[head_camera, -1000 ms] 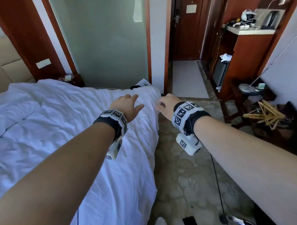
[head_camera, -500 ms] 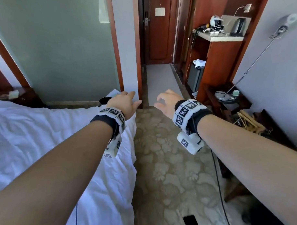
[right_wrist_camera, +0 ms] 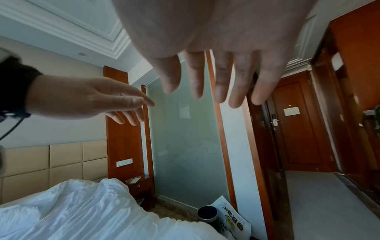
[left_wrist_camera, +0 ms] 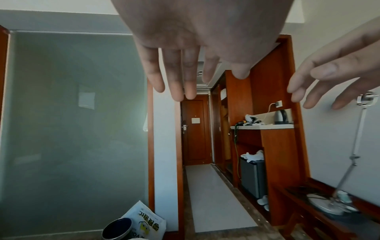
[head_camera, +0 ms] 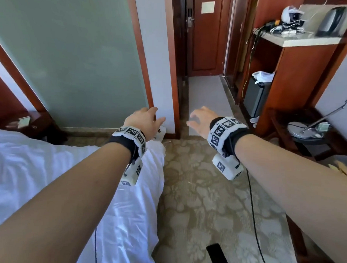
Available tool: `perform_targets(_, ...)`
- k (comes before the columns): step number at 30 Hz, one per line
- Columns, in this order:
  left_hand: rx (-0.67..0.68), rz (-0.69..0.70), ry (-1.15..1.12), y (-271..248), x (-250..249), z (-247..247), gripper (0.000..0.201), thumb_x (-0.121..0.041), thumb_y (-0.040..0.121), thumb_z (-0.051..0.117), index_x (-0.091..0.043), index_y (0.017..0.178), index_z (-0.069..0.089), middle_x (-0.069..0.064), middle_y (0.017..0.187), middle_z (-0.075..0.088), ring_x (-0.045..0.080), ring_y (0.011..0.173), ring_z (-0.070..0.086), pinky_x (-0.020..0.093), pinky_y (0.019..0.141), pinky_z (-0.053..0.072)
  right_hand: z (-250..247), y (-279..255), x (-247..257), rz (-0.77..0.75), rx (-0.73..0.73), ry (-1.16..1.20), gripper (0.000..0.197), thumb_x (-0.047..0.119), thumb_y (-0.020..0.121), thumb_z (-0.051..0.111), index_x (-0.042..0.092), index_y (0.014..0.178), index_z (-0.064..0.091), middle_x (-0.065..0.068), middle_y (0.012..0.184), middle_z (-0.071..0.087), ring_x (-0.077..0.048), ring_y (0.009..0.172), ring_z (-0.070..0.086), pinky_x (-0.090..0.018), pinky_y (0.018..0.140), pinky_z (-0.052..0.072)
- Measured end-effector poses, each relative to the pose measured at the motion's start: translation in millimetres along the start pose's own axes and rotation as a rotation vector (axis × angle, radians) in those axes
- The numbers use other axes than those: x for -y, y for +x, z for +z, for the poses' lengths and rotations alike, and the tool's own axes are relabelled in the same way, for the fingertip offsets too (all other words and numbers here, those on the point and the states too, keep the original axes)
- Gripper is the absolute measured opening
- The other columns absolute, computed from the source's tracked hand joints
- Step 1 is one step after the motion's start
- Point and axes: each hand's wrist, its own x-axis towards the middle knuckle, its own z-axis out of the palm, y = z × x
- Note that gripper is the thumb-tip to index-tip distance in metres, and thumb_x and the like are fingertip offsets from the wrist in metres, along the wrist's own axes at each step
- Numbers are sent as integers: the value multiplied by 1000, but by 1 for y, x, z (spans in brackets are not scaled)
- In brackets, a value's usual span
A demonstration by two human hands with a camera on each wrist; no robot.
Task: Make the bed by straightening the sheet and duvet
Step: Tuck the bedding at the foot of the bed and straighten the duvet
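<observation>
The white duvet (head_camera: 52, 175) covers the bed at the lower left of the head view, creased, its edge hanging down the bed's side. It also shows at the bottom left of the right wrist view, duvet (right_wrist_camera: 82, 211). My left hand (head_camera: 143, 120) is raised in the air above the bed's far corner, fingers relaxed, holding nothing. My right hand (head_camera: 200, 119) hovers beside it over the floor, also empty with loose fingers. Both palms show bare in the wrist views: left hand (left_wrist_camera: 185, 73), right hand (right_wrist_camera: 216, 78).
A dark bin (right_wrist_camera: 207, 214) and a white printed bag (right_wrist_camera: 232, 222) stand by the frosted glass wall (head_camera: 72, 62) past the bed's corner. A nightstand (head_camera: 28, 124) is at far left. Patterned carpet (head_camera: 200, 199) leads to a corridor. A wooden cabinet (head_camera: 304, 67) and a low table (head_camera: 310, 134) stand right.
The view has swung right, so the bed now fills less of it and the corridor is central. Both hands stay raised and empty, side by side.
</observation>
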Motion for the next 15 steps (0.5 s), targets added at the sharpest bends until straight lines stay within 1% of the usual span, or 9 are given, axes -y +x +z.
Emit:
perform_targets(2,-4,-47,-2,37,6,2,51,-52,96,34,-22,137,41,6,129,52,29,116,52,42,87,45,-3,50,-6,-37,12,-1,38,40,96,45,17,126,51,-5,129,43,-24,105,53,-28,84,38)
perform_targets(5,-6,-122,3,86,22,7,54,-54,96,34,-24,140,38,4,136,49,28,121,50,42,92,45,-4,120,-6,-89,61,18,39,43,95,45,20,126,50,-3,129,44,-22,106,53,-32,91,42)
perform_targets(7,-15,-166,-1,120,37,12,53,-54,96,35,-24,139,39,5,135,50,27,120,50,42,92,45,-1,166,-2,-133,96,29,40,44,95,44,20,127,50,-3,130,43,-23,112,52,-34,95,42)
perform_targets(9,-11,-200,3,159,52,19,51,-52,96,36,-23,137,40,5,132,53,27,117,52,42,91,46,5,210,-1,-173,108,52,41,43,95,44,19,127,50,-4,130,44,-24,113,52,-36,97,42)
perform_targets(12,-9,-218,16,229,73,38,52,-51,96,36,-21,139,40,6,132,52,27,118,51,42,91,45,17,280,-6,-209,110,61,41,43,95,44,18,127,50,-5,129,46,-24,112,52,-37,98,42)
perform_targets(15,-14,-225,2,313,90,59,52,-51,96,36,-22,140,38,6,133,52,28,119,51,42,92,45,24,355,-20,-179,142,62,42,43,96,43,19,130,47,-4,132,43,-24,113,52,-38,100,42)
